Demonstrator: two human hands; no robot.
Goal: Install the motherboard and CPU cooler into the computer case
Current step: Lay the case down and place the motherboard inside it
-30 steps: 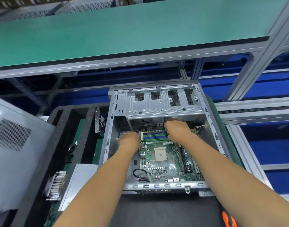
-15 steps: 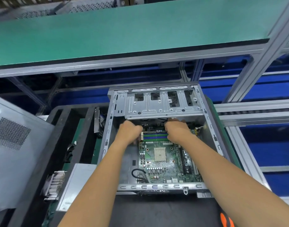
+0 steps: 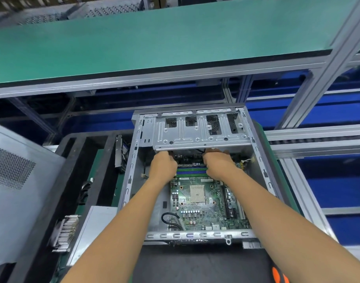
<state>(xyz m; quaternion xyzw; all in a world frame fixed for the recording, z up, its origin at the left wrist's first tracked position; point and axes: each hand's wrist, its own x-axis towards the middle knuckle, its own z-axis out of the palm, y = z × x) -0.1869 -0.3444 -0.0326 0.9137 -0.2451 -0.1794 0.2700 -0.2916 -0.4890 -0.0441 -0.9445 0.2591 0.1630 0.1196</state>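
Bright, even overhead light; soft shadows inside the case (image 3: pixel 262 160); wide-angle bending at edges, corners slightly blurred.

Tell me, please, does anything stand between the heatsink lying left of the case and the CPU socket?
Nothing covers the CPU socket. Between it and the heatsink stand the case's left wall and the left forearm.

**Materials and finish, bench view**

Computer case (image 3: pixel 199 135): bare sheet metal, pale grey, dull satin, stamped and perforated. Motherboard (image 3: pixel 203 209): green circuit board, slightly glossy, with a pale metallic socket (image 3: pixel 197 193). Shelf mat (image 3: pixel 154 37): green, matt, smooth, on brushed aluminium framing (image 3: pixel 309 82). Side panel (image 3: pixel 18 190): grey painted metal, perforated vent. Heatsink (image 3: pixel 65 233): shiny metal fins. Tray (image 3: pixel 89 164): black, matt.
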